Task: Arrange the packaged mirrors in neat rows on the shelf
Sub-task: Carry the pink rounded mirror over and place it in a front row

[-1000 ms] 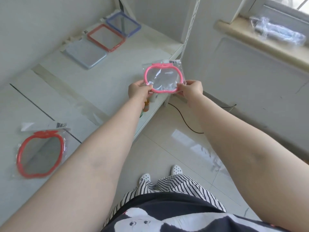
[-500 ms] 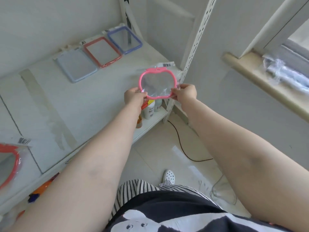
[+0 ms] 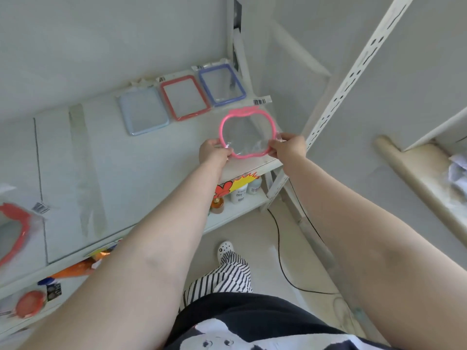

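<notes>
I hold a pink apple-shaped mirror (image 3: 247,133) in a clear bag, with my left hand (image 3: 213,151) on its left rim and my right hand (image 3: 286,146) on its right rim. It hangs just above the white shelf's (image 3: 121,173) right front corner. At the shelf's back lie three rectangular packaged mirrors in a row: a pale blue mirror (image 3: 142,113), a red mirror (image 3: 185,97) and a dark blue mirror (image 3: 222,84). A red apple-shaped packaged mirror (image 3: 12,231) lies at the left edge, partly cut off.
A perforated white shelf upright (image 3: 353,69) rises right of my right hand. Bottles (image 3: 240,194) and colourful goods sit on the lower shelf. A black cable (image 3: 280,248) runs across the floor. A beige window sill (image 3: 419,178) is at the right.
Both hands carried the pink mirror forward and over the shelf's right front corner, closer to the row of rectangular mirrors. My view shifted right, pushing the red apple-shaped mirror to the left edge.
</notes>
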`<state>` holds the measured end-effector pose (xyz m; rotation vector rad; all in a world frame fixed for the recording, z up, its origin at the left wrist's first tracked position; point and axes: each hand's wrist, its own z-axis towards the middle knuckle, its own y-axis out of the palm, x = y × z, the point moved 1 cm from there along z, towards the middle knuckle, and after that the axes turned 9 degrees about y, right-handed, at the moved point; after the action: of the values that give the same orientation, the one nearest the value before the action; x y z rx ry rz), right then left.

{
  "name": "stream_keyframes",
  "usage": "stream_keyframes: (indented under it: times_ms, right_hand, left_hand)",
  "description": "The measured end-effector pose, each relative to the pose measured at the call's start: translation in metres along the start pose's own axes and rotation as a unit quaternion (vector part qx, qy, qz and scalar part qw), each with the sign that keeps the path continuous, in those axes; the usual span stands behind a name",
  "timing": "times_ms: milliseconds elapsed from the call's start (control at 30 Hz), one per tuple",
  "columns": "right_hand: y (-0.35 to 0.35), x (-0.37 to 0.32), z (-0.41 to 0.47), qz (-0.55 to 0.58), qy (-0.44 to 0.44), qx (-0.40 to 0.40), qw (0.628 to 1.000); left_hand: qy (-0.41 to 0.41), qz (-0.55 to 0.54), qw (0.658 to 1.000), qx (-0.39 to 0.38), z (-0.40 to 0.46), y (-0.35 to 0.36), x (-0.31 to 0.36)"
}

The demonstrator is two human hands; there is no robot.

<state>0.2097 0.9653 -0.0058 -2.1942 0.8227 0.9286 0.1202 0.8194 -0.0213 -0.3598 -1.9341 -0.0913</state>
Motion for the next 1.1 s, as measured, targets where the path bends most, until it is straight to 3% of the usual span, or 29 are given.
stream_keyframes:
  times_ms: [300, 600, 867, 1100]
  right_hand:
    - [-0.006, -0.040, 0.068, -0.021, 0.004, 0.011, 1.000]
    - [0.023, -0.042, 0.112, -0.132, -0.012, -0.056, 0.990]
    - [0.033, -0.032, 0.131, -0.206, -0.023, -0.050, 0.977]
    - [0.031, -0.033, 0.138, -0.234, -0.034, -0.047, 0.970]
  left_hand:
    - [-0.024, 0.094, 0.995, -0.022, 0.056, 0.054, 0.017]
    - [-0.049, 0.111, 0.992, 0.044, 0.086, 0.049, -0.009]
    - [-0.022, 0.097, 0.988, 0.116, 0.074, 0.056, -0.014]
    - [-0.029, 0.121, 0.985, 0.119, 0.077, 0.061, -0.016]
